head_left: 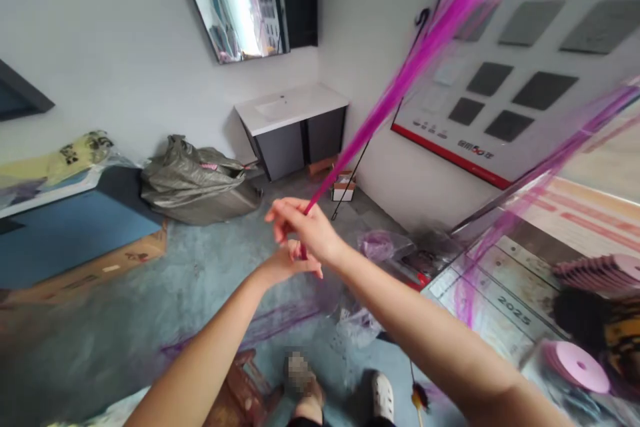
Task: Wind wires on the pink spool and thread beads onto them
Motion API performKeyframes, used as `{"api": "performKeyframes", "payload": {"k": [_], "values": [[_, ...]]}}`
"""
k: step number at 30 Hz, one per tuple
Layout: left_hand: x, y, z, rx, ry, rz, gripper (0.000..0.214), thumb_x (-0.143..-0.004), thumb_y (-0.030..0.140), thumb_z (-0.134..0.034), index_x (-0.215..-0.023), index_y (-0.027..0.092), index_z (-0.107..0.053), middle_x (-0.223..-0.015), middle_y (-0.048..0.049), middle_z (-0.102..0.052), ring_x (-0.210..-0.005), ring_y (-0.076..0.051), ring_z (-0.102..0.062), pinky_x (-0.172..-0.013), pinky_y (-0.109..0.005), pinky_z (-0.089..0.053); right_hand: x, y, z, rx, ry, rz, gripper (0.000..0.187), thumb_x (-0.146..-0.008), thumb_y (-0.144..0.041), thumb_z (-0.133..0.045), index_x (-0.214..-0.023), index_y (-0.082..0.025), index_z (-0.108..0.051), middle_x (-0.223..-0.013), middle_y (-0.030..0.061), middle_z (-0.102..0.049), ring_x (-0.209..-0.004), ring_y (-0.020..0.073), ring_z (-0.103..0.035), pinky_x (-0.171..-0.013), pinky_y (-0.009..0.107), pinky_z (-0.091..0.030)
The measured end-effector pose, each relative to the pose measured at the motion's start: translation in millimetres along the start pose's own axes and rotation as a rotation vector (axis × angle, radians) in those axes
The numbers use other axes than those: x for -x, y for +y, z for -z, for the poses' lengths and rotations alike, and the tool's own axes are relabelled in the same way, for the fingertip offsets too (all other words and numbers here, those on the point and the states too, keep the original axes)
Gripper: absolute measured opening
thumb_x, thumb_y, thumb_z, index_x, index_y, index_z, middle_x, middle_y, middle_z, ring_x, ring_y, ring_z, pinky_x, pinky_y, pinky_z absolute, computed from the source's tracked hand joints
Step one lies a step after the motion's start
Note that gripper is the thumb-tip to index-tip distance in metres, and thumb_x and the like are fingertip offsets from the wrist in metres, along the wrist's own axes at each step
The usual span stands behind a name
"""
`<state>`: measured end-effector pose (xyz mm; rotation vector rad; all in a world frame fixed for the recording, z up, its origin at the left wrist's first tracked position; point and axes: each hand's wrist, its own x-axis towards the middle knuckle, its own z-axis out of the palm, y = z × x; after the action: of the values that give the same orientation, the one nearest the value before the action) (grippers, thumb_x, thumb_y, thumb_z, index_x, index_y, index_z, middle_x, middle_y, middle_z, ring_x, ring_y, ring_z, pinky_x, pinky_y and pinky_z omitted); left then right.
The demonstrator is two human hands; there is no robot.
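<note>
My right hand point(305, 223) is pinched on a bundle of purple strands point(425, 47) that stretches taut and blurred up to the upper right. Just below it, my left hand point(285, 265) is closed around the same strands where they come out under the right hand. Both arms reach forward over the floor. A second band of purple strands point(565, 153) runs along the right side above a table. More purple strands point(280, 320) lie on the concrete floor beneath my hands.
A table point(505, 293) at right bears a 2025 sheet, pink discs point(575, 363) and a stack of pink pieces. A white vanity point(293, 123), a grey bag point(193, 180), a blue cabinet point(65, 227) and a tile sample board point(525, 60) line the walls. My feet point(345, 393) show below.
</note>
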<state>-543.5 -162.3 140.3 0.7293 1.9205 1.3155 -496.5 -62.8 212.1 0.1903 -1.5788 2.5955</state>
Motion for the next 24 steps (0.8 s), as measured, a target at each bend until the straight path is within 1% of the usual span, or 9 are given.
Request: {"api": "performKeyframes", "payload": {"k": [3,7,10,12,15,18,20,22,24], "values": [[13.9,-26.3,33.5,0.138,-0.35,-0.012,0.042,-0.068,0.055,-0.062,-0.071,0.013,-0.067,-0.066,-0.007,-0.067,-0.078,-0.024,-0.06,-0.079,-0.036,-0.044,-14.1,11.9,7.6,0.037,0.071,-0.045,0.039,-0.076,-0.053,-0.056,-0.068,-0.015,-0.058,-0.043,-0.005,-0.048,-0.038,0.0067,-0.04,-0.042,0.021,-0.032],[17.6,-49.3,63.7,0.192,-0.562,-0.109,0.064,-0.076,0.072,-0.038,-0.067,0.014,-0.066,-0.067,-0.0098,-0.066,-0.107,-0.028,-0.052,-0.091,-0.037,-0.037,-23.4,24.9,13.3,0.016,0.163,-0.069,0.035,-0.078,-0.049,-0.056,-0.067,-0.016,-0.058,-0.04,-0.0065,-0.044,-0.036,0.0064,-0.036,-0.046,0.023,-0.035],[12.1,-60.6,72.9,0.08,-0.519,-0.053,0.051,-0.068,0.065,-0.057,-0.072,0.015,-0.065,-0.082,-0.0091,-0.067,-0.107,-0.028,-0.052,-0.087,-0.036,-0.039,-26.1,30.3,13.1,0.008,0.21,-0.071,0.033,-0.078,-0.046,-0.057,-0.067,-0.016,-0.058,-0.041,-0.0059,-0.044,-0.038,0.0067,-0.036,-0.047,0.023,-0.035],[7.3,-68.6,73.4,0.035,-0.447,-0.018,0.033,-0.066,0.047,-0.068,-0.075,0.015,-0.065,-0.094,-0.0085,-0.066,-0.102,-0.026,-0.055,-0.086,-0.036,-0.039,-26.9,31.4,11.7,0.0,0.224,-0.062,0.031,-0.078,-0.045,-0.057,-0.067,-0.016,-0.059,-0.042,-0.0056,-0.044,-0.038,0.0068,-0.036,-0.048,0.023,-0.035],[1.3,-81.8,67.9,0.011,-0.341,-0.011,0.021,-0.061,0.025,-0.071,-0.079,0.015,-0.065,-0.096,-0.0067,-0.066,-0.095,-0.022,-0.057,-0.09,-0.037,-0.038,-26.5,31.9,9.0,-0.022,0.235,-0.043,0.029,-0.077,-0.042,-0.059,-0.066,-0.016,-0.06,-0.043,-0.0053,-0.045,-0.04,0.0069,-0.036,-0.051,0.024,-0.037],[1.3,-89.8,62.0,0.023,-0.23,-0.018,0.053,-0.054,0.018,-0.073,-0.106,0.018,-0.06,-0.112,-0.0071,-0.062,-0.095,-0.021,-0.058,-0.092,-0.04,-0.039,-24.4,33.8,7.8,-0.053,0.24,-0.039,0.029,-0.075,-0.044,-0.061,-0.065,-0.016,-0.06,-0.044,-0.0047,-0.045,-0.041,0.0073,-0.037,-0.052,0.024,-0.038],[7.3,-86.4,62.7,0.038,-0.142,-0.036,0.076,-0.052,0.02,-0.076,-0.123,0.022,-0.05,-0.132,-0.0087,-0.049,-0.107,-0.024,-0.053,-0.097,-0.043,-0.036,-22.3,35.5,8.2,-0.086,0.243,-0.057,0.033,-0.075,-0.048,-0.06,-0.065,-0.016,-0.06,-0.042,-0.0055,-0.042,-0.039,0.0067,-0.033,-0.048,0.023,-0.034],[18.1,-73.7,68.1,0.039,-0.052,-0.048,0.082,-0.054,0.024,-0.078,-0.129,0.027,-0.044,-0.143,-0.0073,-0.035,-0.124,-0.027,-0.039,-0.104,-0.046,-0.027,-19.7,36.1,9.1,-0.125,0.231,-0.078,0.037,-0.072,-0.052,-0.061,-0.062,-0.017,-0.057,-0.038,-0.0075,-0.034,-0.037,0.0054,-0.025,-0.044,0.022,-0.027],[30.2,-53.5,75.1,0.075,0.013,-0.069,0.079,-0.058,0.024,-0.077,-0.129,0.03,-0.043,-0.142,-0.0057,-0.038,-0.129,-0.027,-0.033,-0.108,-0.048,-0.018,-16.6,34.5,9.4,-0.165,0.199,-0.092,0.039,-0.072,-0.053,-0.062,-0.058,-0.017,-0.053,-0.037,-0.009,-0.027,-0.036,0.0047,-0.02,-0.042,0.02,-0.021]]}}
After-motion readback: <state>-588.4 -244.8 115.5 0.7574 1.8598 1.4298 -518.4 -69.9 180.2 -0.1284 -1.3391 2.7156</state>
